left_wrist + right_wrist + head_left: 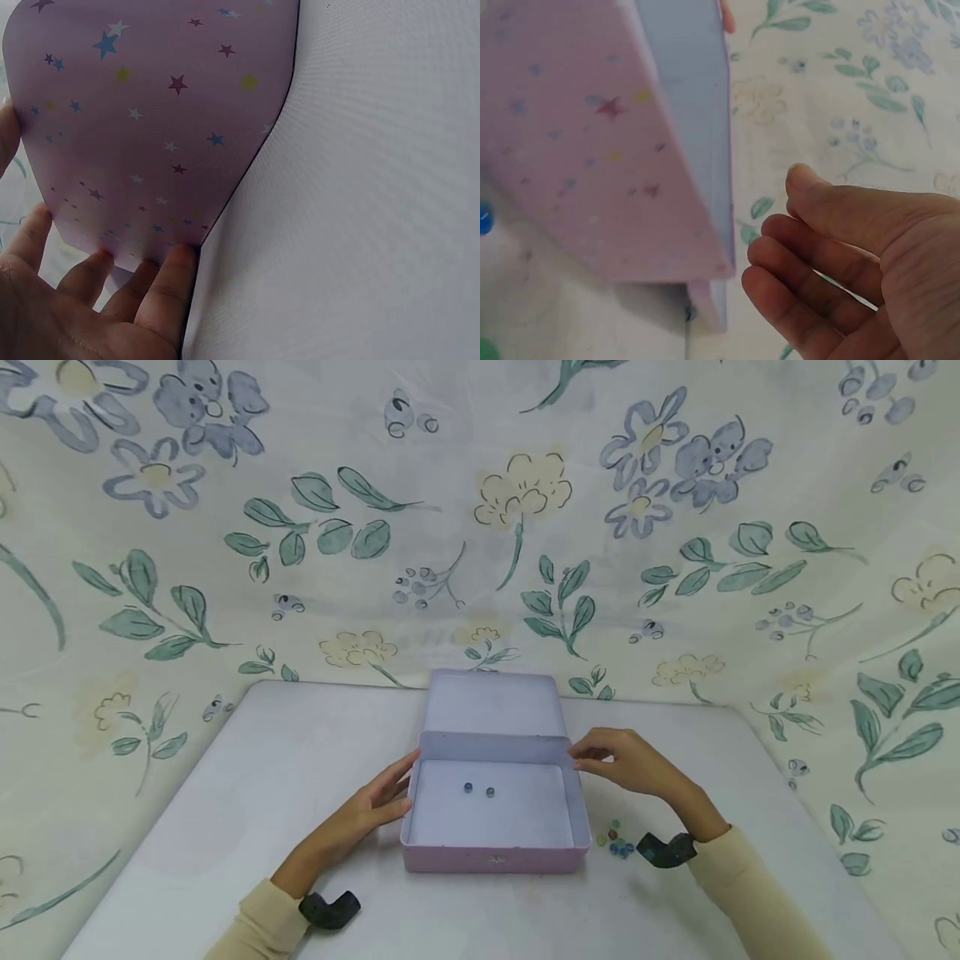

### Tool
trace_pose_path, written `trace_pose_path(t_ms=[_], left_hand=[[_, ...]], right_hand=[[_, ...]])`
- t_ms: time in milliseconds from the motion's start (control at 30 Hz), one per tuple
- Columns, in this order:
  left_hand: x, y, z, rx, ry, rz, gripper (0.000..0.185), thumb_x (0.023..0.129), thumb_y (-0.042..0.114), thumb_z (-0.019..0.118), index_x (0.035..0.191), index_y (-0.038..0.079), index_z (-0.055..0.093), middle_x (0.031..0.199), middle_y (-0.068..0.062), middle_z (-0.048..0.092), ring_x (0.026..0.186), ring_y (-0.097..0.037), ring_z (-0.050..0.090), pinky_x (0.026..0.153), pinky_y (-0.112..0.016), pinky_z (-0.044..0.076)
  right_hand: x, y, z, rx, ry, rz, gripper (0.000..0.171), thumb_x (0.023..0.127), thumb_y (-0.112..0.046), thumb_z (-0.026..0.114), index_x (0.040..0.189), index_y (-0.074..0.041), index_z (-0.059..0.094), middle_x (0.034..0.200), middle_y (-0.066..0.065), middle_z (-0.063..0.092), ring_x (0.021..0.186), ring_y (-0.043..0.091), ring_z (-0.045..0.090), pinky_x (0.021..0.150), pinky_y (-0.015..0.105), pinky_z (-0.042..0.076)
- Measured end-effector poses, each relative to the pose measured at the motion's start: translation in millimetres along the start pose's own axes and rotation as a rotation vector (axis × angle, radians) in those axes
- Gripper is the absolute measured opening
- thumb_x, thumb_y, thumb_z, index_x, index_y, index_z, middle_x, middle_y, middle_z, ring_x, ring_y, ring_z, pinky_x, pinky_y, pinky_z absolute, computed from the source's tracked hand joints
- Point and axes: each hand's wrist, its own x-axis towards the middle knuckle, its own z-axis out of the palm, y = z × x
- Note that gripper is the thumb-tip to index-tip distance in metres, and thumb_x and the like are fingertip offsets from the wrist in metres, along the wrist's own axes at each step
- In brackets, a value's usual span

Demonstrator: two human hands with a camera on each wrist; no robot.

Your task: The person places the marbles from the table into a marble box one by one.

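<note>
**Open tin, loose marbles**

My left hand [371, 810] pressed straight fingers against the pink tin [495, 852] at centre frame; my right hand [626, 762] hovered relaxed, holding nothing, at its upper right corner. Two marbles [478, 790] lay inside. One nudge, I judged, could knock the lid [492, 703] shut or scatter the loose marbles [617, 842] lower right.

No word, label, brand or number can be read in any view. The pink box [495, 852] carries only small coloured stars on its outer wall, seen in both wrist views, and no lettering. The cloth [480, 527] behind the worktop, at twelve o'clock from the box, shows printed flowers and leaves, without any writing.
</note>
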Motion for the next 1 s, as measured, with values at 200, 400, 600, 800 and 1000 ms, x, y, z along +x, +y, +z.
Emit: trace_pose_path(t_ms=[200,400,600,800,1000], left_hand=[[-0.5,1.7,-0.4,0.005,0.003,0.007,0.069,0.104,0.016,0.05,0.161,0.029,0.014,0.17,-0.007,0.0,0.153,-0.048,0.003,0.116,-0.07,0.019],[0.3,-0.3,0.4,0.009,0.009,-0.006,0.069,0.104,0.016,0.05,0.161,0.029,0.014,0.17,-0.006,0.001,0.154,-0.046,0.004,0.117,-0.07,0.019],[1.0,0.0,0.0,0.011,0.007,0.008,0.069,0.104,0.016,0.05,0.161,0.029,0.015,0.17,-0.006,0.001,0.153,-0.047,0.004,0.116,-0.07,0.018],[0.4,-0.5,-0.2,0.015,0.007,0.009,0.069,0.103,0.015,0.05,0.161,0.03,0.015,0.17,-0.006,0.001,0.153,-0.048,0.004,0.117,-0.069,0.018],[-0.2,1.2,0.2,0.008,0.006,0.007,0.069,0.103,0.016,0.05,0.161,0.029,0.015,0.17,-0.007,0.0,0.153,-0.048,0.003,0.117,-0.07,0.018]], right_hand=[[-28.0,13.5,4.4,0.023,-0.005,0.067,0.022,0.092,-0.012,0.072,0.112,-0.004,0.072,0.103,0.006,0.074,0.092,0.009,0.068,0.083,0.023,0.058],[-45.1,18.8,19.5,0.041,-0.031,0.072,0.02,0.092,-0.01,0.071,0.111,-0.003,0.072,0.104,0.01,0.074,0.091,0.008,0.068,0.083,0.022,0.059],[-54.0,21.1,36.1,0.03,-0.077,0.066,0.018,0.091,-0.008,0.071,0.109,-0.006,0.074,0.104,0.004,0.073,0.09,0.006,0.067,0.078,0.022,0.058],[-60.5,24.0,49.9,0.044,-0.119,0.096,0.019,0.092,-0.01,0.071,0.11,-0.011,0.075,0.106,-0.002,0.073,0.097,0.008,0.067,0.082,0.026,0.058],[-63.1,23.7,58.6,-0.035,-0.12,0.063,0.02,0.091,-0.008,0.071,0.11,-0.008,0.075,0.106,0.001,0.072,0.099,0.015,0.069,0.083,0.028,0.059]])
